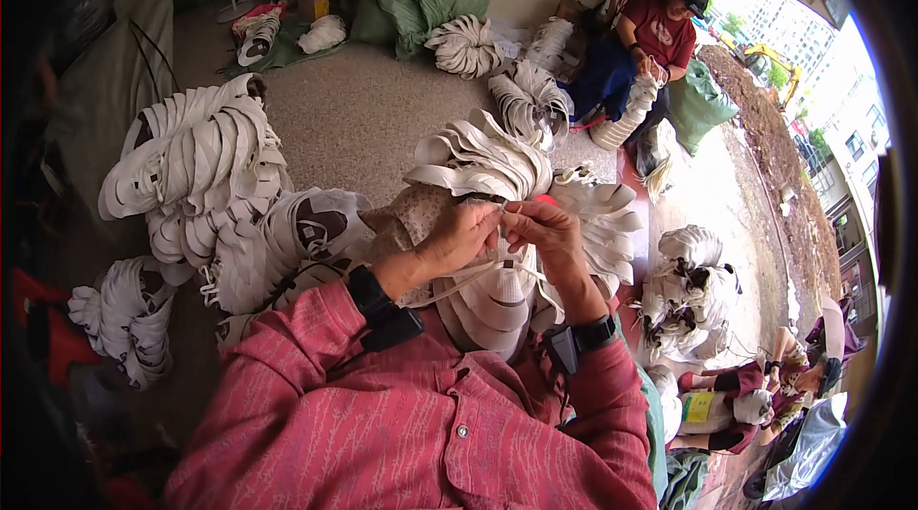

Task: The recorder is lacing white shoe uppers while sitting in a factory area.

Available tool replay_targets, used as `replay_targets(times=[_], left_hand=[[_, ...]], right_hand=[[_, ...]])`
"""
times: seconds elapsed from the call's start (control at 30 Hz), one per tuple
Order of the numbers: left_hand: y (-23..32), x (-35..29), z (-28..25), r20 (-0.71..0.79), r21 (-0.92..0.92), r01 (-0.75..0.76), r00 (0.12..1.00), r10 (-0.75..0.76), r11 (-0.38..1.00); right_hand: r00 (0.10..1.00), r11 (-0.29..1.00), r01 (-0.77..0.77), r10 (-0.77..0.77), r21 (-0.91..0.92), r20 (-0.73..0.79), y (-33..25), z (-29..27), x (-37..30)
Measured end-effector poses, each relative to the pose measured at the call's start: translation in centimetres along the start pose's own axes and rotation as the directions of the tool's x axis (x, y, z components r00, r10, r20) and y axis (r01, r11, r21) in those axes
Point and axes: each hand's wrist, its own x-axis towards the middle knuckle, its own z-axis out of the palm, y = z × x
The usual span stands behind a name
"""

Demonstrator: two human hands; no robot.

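Both hands meet in front of my chest, over a bundle of white shoe uppers [492, 314] resting in my lap. Fingers of my left hand [461, 240] pinch a thin white shoelace [442, 288]; its loose part trails down across the top upper. Close beside it, my right hand [547, 228] is closed in a pinch on the lace too. The exact grip points are partly hidden by the fingers. Just beyond my hands fans a stack of white uppers [478, 158], with more uppers [598, 223] spread to the right.
Piled uppers [196, 151] stand at the left, and another bundle [687, 295] lies at the right. Green sacks [416, 8] lean against the back wall. A seated person [655, 42] handles uppers at the far right; other people sit at the lower right.
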Motion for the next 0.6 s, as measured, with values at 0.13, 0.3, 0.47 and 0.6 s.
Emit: replay_targets(times=[0.13, 0.3, 0.47, 0.6], left_hand=[[-0.9, -0.1, 0.1, -0.007, 0.101, -0.066, 0.998, 0.067, 0.993], [-2.4, 0.4, -0.2, -0.035, 0.230, -0.166, 0.983, 0.179, 0.959], [-0.8, -2.1, 2.5, 0.054, 0.541, -0.618, 0.702, 0.710, 0.571], [-4.7, -3.5, 5.4, 0.554, 0.378, -0.774, 0.629, 0.545, 0.509]], right_hand=[[0.999, 0.997, -0.009, 0.012, -0.075, 0.037, 0.1, 0.4, 0.1], [0.998, 0.977, 0.009, -0.021, -0.213, -0.054, 0.9, 0.6, -0.1], [0.991, 0.988, -0.041, 0.021, -0.148, -0.135, -1.1, -0.7, -0.1], [0.961, 0.951, -0.274, 0.277, 0.142, -0.001, -2.6, -0.1, -0.5]])
